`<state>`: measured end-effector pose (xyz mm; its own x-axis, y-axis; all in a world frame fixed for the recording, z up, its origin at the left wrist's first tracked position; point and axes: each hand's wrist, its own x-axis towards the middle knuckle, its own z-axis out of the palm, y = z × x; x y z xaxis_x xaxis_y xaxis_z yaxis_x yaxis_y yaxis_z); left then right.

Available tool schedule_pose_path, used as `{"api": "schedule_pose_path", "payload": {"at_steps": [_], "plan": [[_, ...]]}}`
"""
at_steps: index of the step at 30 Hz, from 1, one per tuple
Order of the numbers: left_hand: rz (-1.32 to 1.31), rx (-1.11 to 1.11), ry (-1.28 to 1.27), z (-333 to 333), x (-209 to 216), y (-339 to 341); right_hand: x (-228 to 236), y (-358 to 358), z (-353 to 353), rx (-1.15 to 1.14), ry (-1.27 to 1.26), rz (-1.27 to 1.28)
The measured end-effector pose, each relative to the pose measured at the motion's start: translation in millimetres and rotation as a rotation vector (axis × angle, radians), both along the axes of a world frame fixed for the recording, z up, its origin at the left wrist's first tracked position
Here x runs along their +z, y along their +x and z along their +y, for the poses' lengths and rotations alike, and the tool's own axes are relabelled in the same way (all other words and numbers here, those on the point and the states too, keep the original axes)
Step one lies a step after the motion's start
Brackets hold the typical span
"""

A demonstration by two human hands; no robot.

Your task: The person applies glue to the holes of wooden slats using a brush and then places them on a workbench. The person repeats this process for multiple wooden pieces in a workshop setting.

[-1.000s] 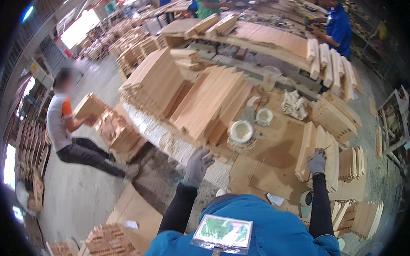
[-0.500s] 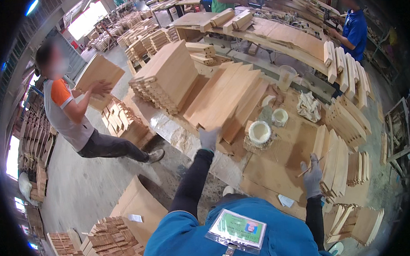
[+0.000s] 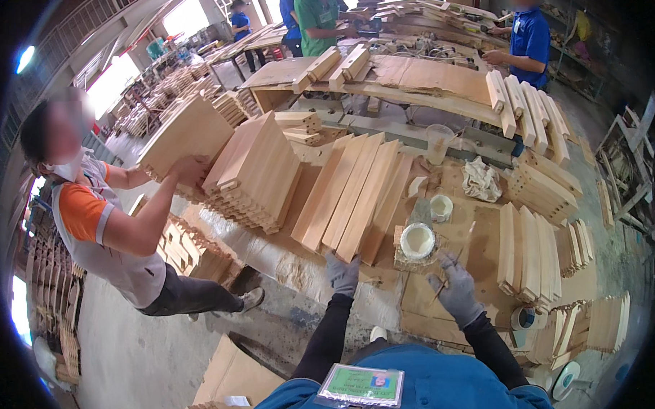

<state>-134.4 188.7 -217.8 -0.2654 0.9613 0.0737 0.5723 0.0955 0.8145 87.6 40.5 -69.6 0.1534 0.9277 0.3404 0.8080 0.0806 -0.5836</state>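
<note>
Your grey-gloved right hand (image 3: 457,294), clamped on a thin brown wooden stick (image 3: 439,293) slanting away rightward, has moved left, near the round white pot (image 3: 417,242). Your grey-gloved left hand (image 3: 342,275), grip unclear, touches long pale wooden planks (image 3: 354,193) pointing away on the table (image 3: 374,298).

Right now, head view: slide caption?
Gloved left hand at the near end of wooden boards, right hand holding a thin stick beside a white pot.

Pale, long boards (image 3: 349,196) lie side by side in a slanting row; right of them, a thin stick (image 3: 439,292) tilts.
</note>
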Motion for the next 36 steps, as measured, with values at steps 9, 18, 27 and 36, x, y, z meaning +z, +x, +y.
{"api": "schedule_pose_path", "payload": {"at_steps": [9, 18, 27, 36], "plan": [[0.374, -0.274, -0.168, -83.8, 34.5, -98.2, 2.7, -26.0, -3.8, 0.068, 0.097, -0.073], [-0.442, -0.808, -0.719, -40.2, 18.5, -139.9, 15.9, -30.8, -10.3, 0.023, 0.117, 0.018], [-1.075, -0.662, -1.003, -21.4, 27.3, -107.5, -2.4, -26.9, -33.2, -0.019, 0.082, 0.043], [-0.777, -0.766, -0.571, -93.5, 111.8, -76.1, 17.5, -19.0, -18.8, -0.049, 0.184, 0.436]]}}
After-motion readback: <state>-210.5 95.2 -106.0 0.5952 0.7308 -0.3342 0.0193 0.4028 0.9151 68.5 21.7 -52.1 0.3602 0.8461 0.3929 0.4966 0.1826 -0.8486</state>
